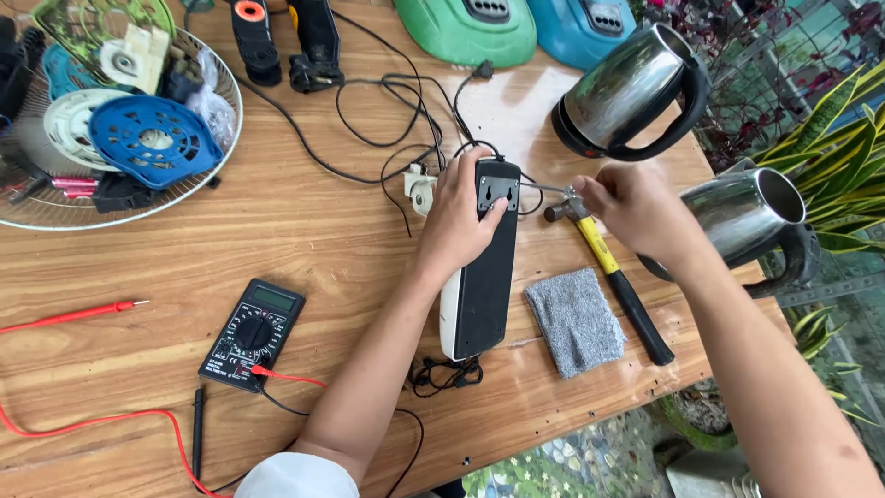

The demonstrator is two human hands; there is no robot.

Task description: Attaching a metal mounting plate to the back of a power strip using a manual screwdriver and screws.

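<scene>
Seen from above, a wooden table (304, 231) holds repair work. Nearest the viewer lie a black multimeter (252, 334) with red and black leads (92, 422), and to the right a folded grey cloth (576, 320).

At the centre, a long black and white appliance (479, 277) lies face down, running away from the viewer. The left hand (461, 217) is spread over its far end, fingers pressing down to pin it, thumb beside a black plate with small holes. The right hand (627, 205) is closed on a thin metal tool (546, 189), likely a screwdriver, whose tip points left and reaches the edge of that plate. Whether the tip sits in a screw cannot be told. A yellow-handled hammer (613, 277) lies just under the right hand.

For clean work here, it seems best to keep the left hand's weight steady and the tool in line with the fastener, so the tip does not slip toward the fingers.

Farther back, black cords (387, 120) tangle. Two steel kettles (636, 92) sit on the right, a wire basket (226, 111) of plastic parts on the left, green and blue housings (470, 28) at the far edge.
</scene>
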